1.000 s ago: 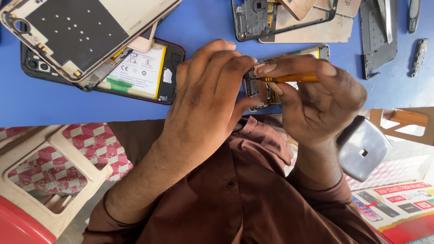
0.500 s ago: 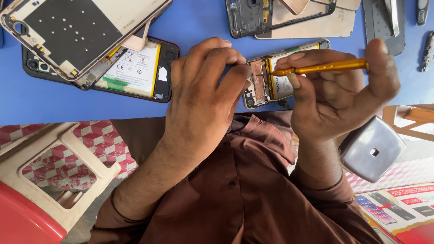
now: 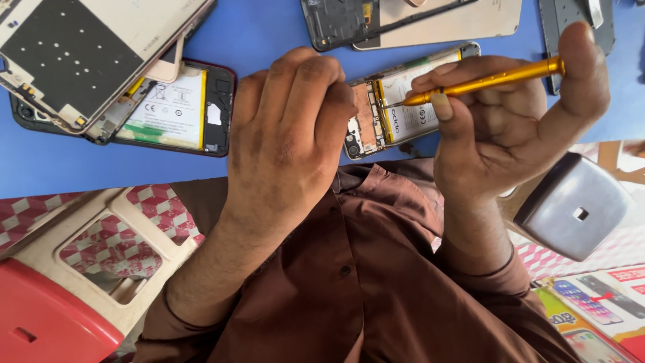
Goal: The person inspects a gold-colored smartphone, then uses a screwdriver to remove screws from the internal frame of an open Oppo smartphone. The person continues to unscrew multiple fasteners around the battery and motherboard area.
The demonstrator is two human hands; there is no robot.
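The opened phone [image 3: 396, 101] was steadied on the blue worktop [image 3: 269, 33] by the left hand [image 3: 289, 134], its grip clenched on the phone's edge, while a yellow screwdriver [image 3: 484, 81] was pinched in the right hand [image 3: 510, 128], tip resting over the phone's battery.

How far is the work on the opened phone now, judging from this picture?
Done: the opened phone lies with its back cover off, battery and board bare. In hand: the left hand steadies its end on the blue table, while the right hand holds a yellow screwdriver, tip above the battery. Left: the battery and board are in place, and the phone remains open.
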